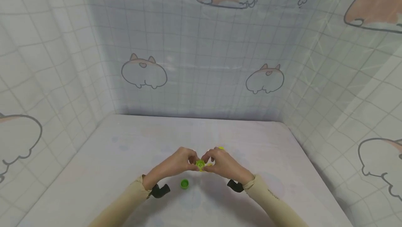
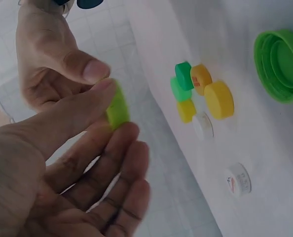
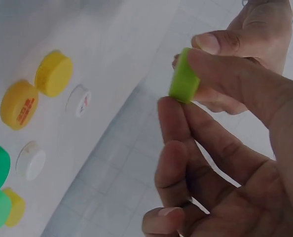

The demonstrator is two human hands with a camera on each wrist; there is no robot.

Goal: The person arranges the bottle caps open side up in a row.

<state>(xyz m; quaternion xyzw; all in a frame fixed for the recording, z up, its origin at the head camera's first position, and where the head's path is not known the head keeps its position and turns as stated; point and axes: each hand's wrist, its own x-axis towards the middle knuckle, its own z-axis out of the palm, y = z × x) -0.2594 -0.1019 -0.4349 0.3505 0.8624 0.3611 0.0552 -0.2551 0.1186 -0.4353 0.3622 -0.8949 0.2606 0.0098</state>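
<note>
Between both hands, in front of the body, is a lime-green bottle cap (image 1: pixel 200 165). My left hand (image 1: pixel 181 161) pinches one side of it between thumb and fingertips. From the other side my right hand (image 1: pixel 223 163) pinches the same cap (image 3: pixel 184 78). In the left wrist view the cap (image 2: pixel 118 109) is tilted on edge, partly covered by a thumb. A larger green cap (image 1: pixel 184 184) lies on the table just below the hands, its hollow side up.
A loose group of caps lies on the table: a yellow cap (image 2: pixel 219 99), an orange cap with red print (image 3: pixel 19 104), a dark green cap (image 2: pixel 184 75), a light green cap (image 2: pixel 181 90), a small yellow cap (image 2: pixel 186 110) and white caps (image 3: pixel 30 160). Patterned curtains (image 1: pixel 201 63) surround the table.
</note>
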